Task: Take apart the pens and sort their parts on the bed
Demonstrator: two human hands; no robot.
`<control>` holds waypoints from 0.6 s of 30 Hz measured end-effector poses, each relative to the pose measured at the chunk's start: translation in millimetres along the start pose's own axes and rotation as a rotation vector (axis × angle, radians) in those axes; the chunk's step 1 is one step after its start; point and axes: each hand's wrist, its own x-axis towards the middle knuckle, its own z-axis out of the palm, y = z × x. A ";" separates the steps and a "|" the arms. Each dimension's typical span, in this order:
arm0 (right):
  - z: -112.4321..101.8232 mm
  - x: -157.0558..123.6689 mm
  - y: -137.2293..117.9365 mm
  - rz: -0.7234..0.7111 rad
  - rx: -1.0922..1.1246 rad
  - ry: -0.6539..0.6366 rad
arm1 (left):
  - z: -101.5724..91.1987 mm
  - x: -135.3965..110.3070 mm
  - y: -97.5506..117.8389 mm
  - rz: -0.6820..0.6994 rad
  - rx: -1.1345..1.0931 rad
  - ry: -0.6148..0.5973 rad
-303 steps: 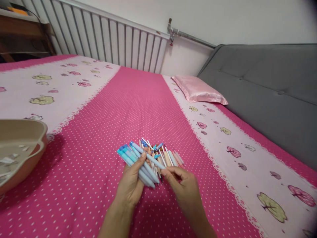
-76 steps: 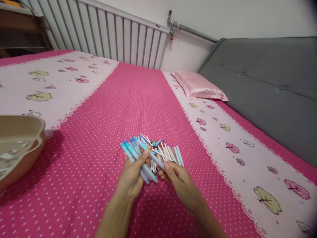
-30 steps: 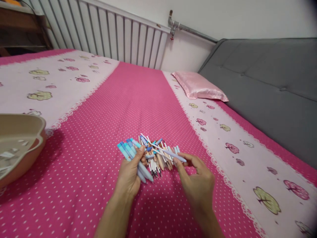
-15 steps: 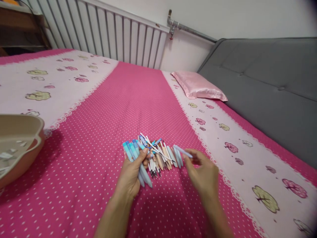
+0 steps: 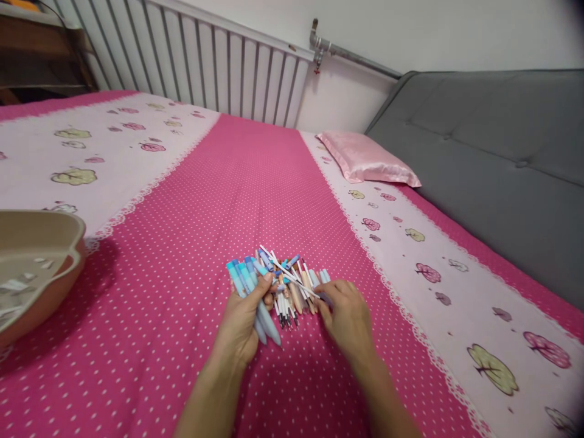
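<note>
A heap of pens (image 5: 292, 286), blue, pale and tan, lies on the pink dotted bedspread (image 5: 237, 182). My left hand (image 5: 241, 322) is closed round a bunch of light blue pens (image 5: 249, 286) whose caps fan up and to the left. My right hand (image 5: 347, 316) rests on the right side of the heap, fingers curled down onto the pale pens there. What those fingers grip is hidden by the hand.
A beige and orange basin (image 5: 31, 267) holding scraps sits at the left edge. A pink satin pillow (image 5: 365, 161) lies at the far right by a grey upholstered headboard (image 5: 493, 158). A white radiator (image 5: 205, 61) lines the back wall.
My right hand carried one pale blue pen from the left hand's bunch out to the right, then came back down onto the right side of the heap. The left hand kept its bunch.
</note>
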 end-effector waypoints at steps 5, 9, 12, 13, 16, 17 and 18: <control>4.9 0.3 -3.4 0.000 -0.037 -0.039 | -0.4 -0.5 -1.8 -0.010 0.076 0.010; 1.4 0.2 -2.7 0.013 0.095 0.021 | -2.3 -0.5 -7.4 0.055 0.275 -0.022; -2.7 1.1 0.2 0.063 0.324 0.041 | -3.7 0.5 -13.6 0.108 0.457 -0.031; -3.1 1.5 1.3 0.106 0.403 0.034 | -4.2 1.0 -15.8 0.117 0.488 -0.031; -1.1 2.3 3.9 0.253 0.543 0.035 | -5.5 2.9 -20.8 0.141 0.514 -0.035; 0.0 2.5 4.3 0.281 0.541 0.047 | -5.8 3.4 -21.6 0.154 0.533 -0.033; 0.9 2.7 4.3 0.291 0.520 0.059 | -6.0 3.7 -21.7 0.167 0.566 -0.030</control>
